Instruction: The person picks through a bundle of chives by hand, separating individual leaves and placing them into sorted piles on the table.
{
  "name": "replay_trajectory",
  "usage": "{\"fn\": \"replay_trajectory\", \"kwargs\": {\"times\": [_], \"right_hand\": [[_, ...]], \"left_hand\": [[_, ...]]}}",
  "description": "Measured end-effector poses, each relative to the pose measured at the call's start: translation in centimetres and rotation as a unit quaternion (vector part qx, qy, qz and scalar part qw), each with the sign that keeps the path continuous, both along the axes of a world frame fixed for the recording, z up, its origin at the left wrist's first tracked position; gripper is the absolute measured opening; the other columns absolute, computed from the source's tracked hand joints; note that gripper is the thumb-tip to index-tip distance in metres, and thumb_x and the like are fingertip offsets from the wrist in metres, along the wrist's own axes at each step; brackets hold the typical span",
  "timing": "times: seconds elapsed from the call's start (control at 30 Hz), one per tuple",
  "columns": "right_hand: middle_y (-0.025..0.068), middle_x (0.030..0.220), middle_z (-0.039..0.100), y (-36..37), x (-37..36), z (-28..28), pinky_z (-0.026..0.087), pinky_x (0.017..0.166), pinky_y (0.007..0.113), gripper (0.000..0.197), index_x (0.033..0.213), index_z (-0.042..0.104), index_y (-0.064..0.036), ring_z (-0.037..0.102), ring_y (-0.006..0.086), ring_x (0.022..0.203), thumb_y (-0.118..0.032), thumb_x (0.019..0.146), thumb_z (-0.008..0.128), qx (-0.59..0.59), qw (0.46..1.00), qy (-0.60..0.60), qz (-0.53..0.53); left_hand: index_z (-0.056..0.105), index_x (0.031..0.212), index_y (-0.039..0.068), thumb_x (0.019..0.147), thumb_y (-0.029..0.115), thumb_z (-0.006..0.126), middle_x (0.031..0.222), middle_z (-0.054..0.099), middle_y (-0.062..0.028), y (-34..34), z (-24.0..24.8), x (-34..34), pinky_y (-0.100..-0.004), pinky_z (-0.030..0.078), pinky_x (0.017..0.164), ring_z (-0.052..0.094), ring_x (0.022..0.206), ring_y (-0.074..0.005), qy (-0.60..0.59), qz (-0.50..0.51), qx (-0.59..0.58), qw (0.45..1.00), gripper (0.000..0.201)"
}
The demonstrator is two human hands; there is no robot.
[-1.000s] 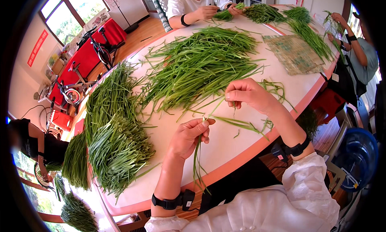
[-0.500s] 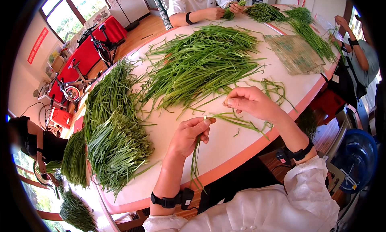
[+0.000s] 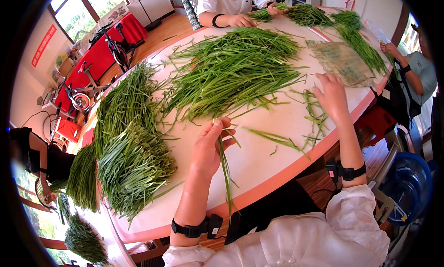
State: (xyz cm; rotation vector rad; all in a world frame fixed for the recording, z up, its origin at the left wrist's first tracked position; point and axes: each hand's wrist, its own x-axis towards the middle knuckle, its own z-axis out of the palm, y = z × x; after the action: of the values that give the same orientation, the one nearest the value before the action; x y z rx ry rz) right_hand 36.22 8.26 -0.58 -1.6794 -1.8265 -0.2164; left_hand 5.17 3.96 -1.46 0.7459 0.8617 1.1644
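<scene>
My left hand [image 3: 212,146] is closed in a pinch around a few garlic chives [image 3: 225,174], whose long leaves hang below it over the table's near edge. My right hand [image 3: 332,97] is off to the right with fingers apart, holding nothing that I can see. Close beside it lie loose discarded leaves [image 3: 316,123]. A large loose heap of chives [image 3: 236,68] covers the middle of the round table beyond my hands. To my left sits a tidier pile [image 3: 136,170] with its cut ends toward the right.
A flattened woven sack [image 3: 342,61] lies at the far right of the pink-edged table [image 3: 277,186]. Across from me a person [image 3: 226,12] handles chives; others are at the right and left edges. A blue tub [image 3: 407,188] stands low at the right.
My right hand has moved right and away from my left, and its fingers have opened. My left hand has shifted slightly left and up, still gripping chives. The person opposite has spread their hands.
</scene>
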Motion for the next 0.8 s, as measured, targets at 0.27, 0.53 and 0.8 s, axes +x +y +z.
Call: {"fn": "replay_trajectory", "kwargs": {"times": [0.27, 0.53, 0.8], "right_hand": [[0.0084, 0.084, 0.056, -1.9, -8.5, -2.1, 0.04, 0.078, 0.034, 0.021, 0.083, 0.058, -0.0043, 0.048, 0.0264, 0.088, -0.022, 0.072, 0.064, -0.23, 0.93, 0.019, 0.285], [0.005, 0.071, 0.061, -0.9, -9.4, -0.8, 0.044, 0.062, 0.027, 0.013, 0.077, 0.057, -0.0024, 0.055, 0.0147, 0.068, -0.015, 0.077, 0.061, -0.32, 0.873, 0.207, 0.305], [0.0023, 0.071, 0.062, -1.1, -12.0, 0.6, 0.041, 0.057, 0.022, 0.018, 0.089, 0.058, -0.002, 0.054, 0.0061, 0.063, -0.017, 0.08, 0.062, -0.37, 0.8, 0.298, 0.365]], "left_hand": [[0.049, 0.104, 0.004, 0.091, 0.024, 0.045, 0.069, 0.041, 0.0003, 0.2, 0.1, 0.1, -0.0268, 0.043, 0.056, 0.043, 0.059, -0.0111, -0.036, -0.031, -0.036, 0.998, 0.024], [0.047, 0.114, 0.004, 0.09, 0.021, 0.049, 0.064, 0.029, 0.0047, 0.2, -0.3, -0.3, -0.019, 0.025, 0.043, 0.027, 0.051, -0.0051, -0.013, -0.02, -0.076, 0.997, 0.03], [0.051, 0.107, 0.003, 0.089, 0.023, 0.052, 0.06, 0.028, 0.0064, 0.1, -0.5, 0.0, -0.0176, 0.021, 0.04, 0.025, 0.048, -0.0032, 0.018, -0.032, -0.049, 0.998, 0.027]]}}
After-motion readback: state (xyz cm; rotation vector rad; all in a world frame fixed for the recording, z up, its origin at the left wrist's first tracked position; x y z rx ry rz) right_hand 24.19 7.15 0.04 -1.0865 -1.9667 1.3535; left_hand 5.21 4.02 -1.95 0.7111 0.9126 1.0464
